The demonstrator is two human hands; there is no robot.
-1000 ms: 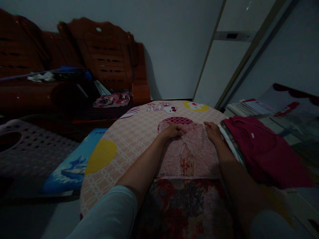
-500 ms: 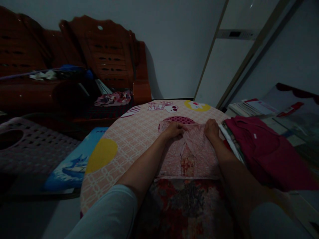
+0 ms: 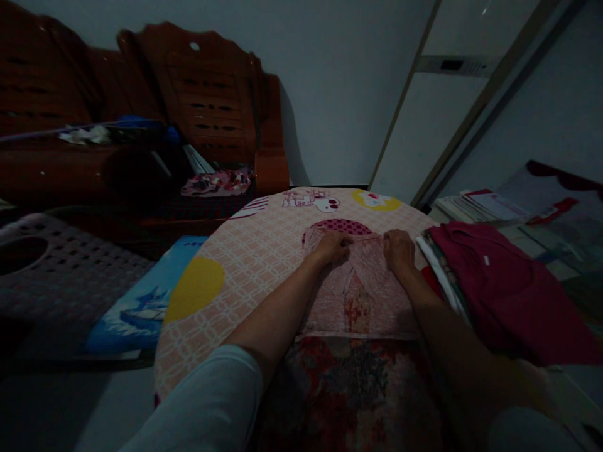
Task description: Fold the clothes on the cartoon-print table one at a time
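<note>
A thin pink heathered garment (image 3: pixel 391 307) lies on the round table, its two upper flaps folded in toward the middle. Between the flaps a strip of reddish floral cloth (image 3: pixel 357 314) shows. My left hand (image 3: pixel 332 247) is closed in a pinch on the far left part of the pink garment. At the far right corner my right hand (image 3: pixel 399 250) has its fingers curled and pressed together on the same cloth. Dark red and grey floral fabric (image 3: pixel 358 389) extends below the pink hem toward me; whether it joins the pink piece I cannot tell.
A pink patterned cloth (image 3: pixel 254 251) covers the table. Folded clothes with a magenta garment (image 3: pixel 509 282) on top lie at the right, near stacked papers (image 3: pixel 471 207). To the left are a woven basket (image 3: pixel 94 263), a blue bag (image 3: pixel 146 307) and a wooden bench (image 3: pixel 202 113).
My right hand has shifted slightly left, toward my left hand, along the garment's far edge. My left hand stays nearly in place. The camera view has moved a little.
</note>
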